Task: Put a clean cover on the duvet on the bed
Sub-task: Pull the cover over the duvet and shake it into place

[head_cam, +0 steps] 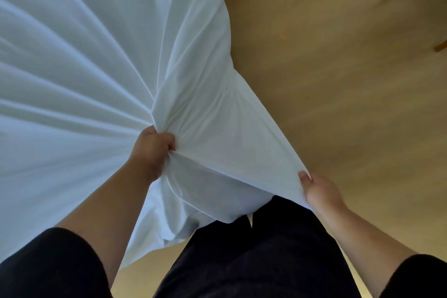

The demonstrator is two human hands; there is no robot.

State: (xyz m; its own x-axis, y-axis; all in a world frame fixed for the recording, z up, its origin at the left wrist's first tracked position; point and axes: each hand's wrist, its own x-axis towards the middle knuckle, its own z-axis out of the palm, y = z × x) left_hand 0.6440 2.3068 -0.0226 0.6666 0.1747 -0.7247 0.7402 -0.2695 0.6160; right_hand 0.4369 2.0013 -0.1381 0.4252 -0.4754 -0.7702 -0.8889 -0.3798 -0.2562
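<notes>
Fabric of the white duvet cover [84, 68] fans out up and to the left from the left hand [151, 150], which clenches a gathered bunch of it in a fist. A flat corner stretches across to the right hand [319, 192], which pinches its edge between thumb and fingers. Both forearms reach forward over dark trousers [254, 256] and wooden floor [338, 80].

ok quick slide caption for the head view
Left hand bunches white duvet cover, right hand pinches its edge.
</notes>
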